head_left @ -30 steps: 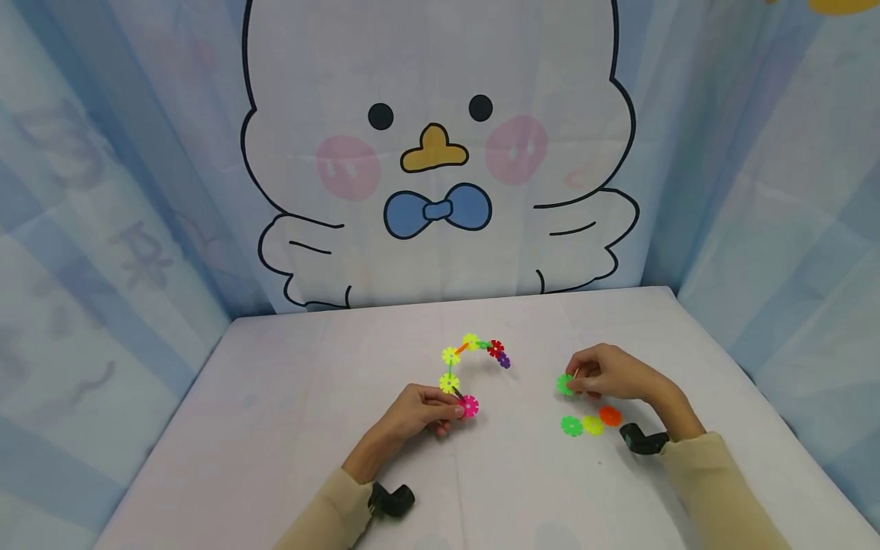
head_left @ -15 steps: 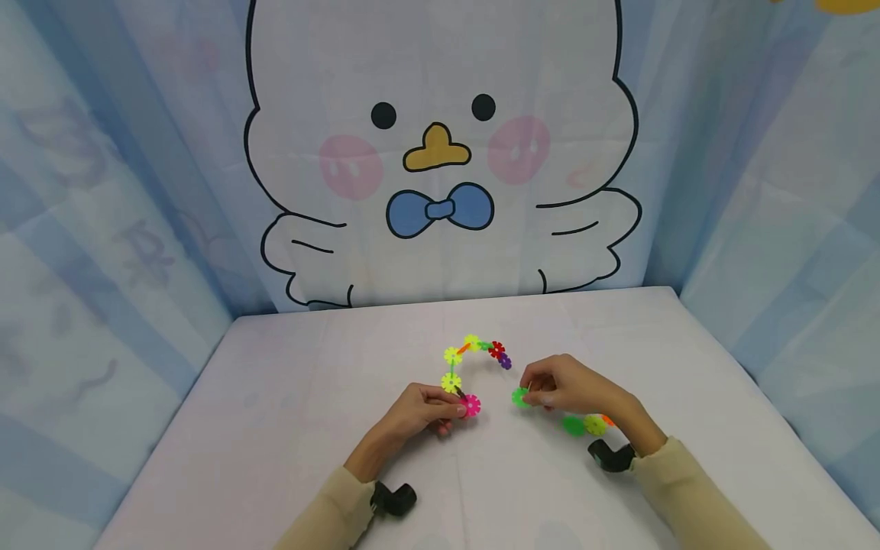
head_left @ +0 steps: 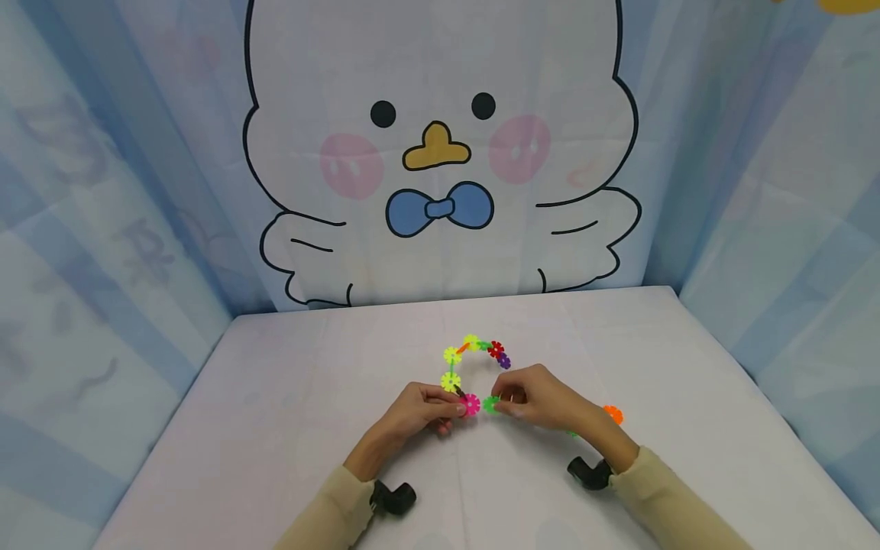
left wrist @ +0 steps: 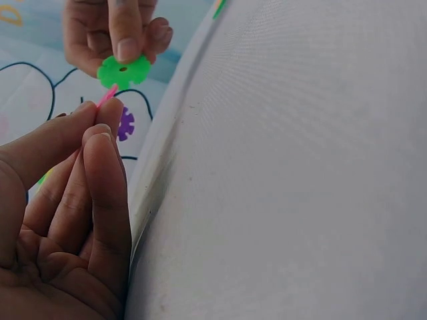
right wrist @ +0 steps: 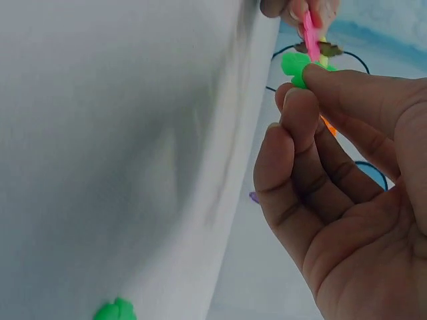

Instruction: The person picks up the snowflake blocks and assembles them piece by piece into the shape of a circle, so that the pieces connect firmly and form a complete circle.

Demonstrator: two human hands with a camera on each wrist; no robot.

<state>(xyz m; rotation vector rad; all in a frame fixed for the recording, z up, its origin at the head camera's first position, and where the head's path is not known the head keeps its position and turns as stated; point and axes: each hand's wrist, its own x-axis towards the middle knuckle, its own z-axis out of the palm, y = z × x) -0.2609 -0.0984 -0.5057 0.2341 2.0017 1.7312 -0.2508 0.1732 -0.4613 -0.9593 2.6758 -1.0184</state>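
My left hand [head_left: 422, 409] pinches a pink snowflake disc [head_left: 471, 404] between thumb and index finger. That disc ends a curved chain of interlocked discs: a dark one by the fingertips, then yellow [head_left: 450, 381], green, orange, red [head_left: 496, 349] and purple [head_left: 505, 360] ones. In my right hand [head_left: 539, 397] a green snowflake disc [head_left: 490, 405] is pinched by its edge. The left wrist view has the green disc [left wrist: 124, 71] right at the tip of the pink disc [left wrist: 107, 95], their planes crossing. Whether their slots have engaged I cannot tell.
Beyond the right forearm lies a loose orange disc [head_left: 613, 415]. A green disc [right wrist: 115, 311] shows at the bottom of the right wrist view, mostly hidden by the arm in the head view. A patterned curtain [head_left: 440, 260] hangs behind the white table [head_left: 275, 428].
My right hand has carried the green disc leftward across the table to the pink disc. The left hand and the chain have stayed nearly still.
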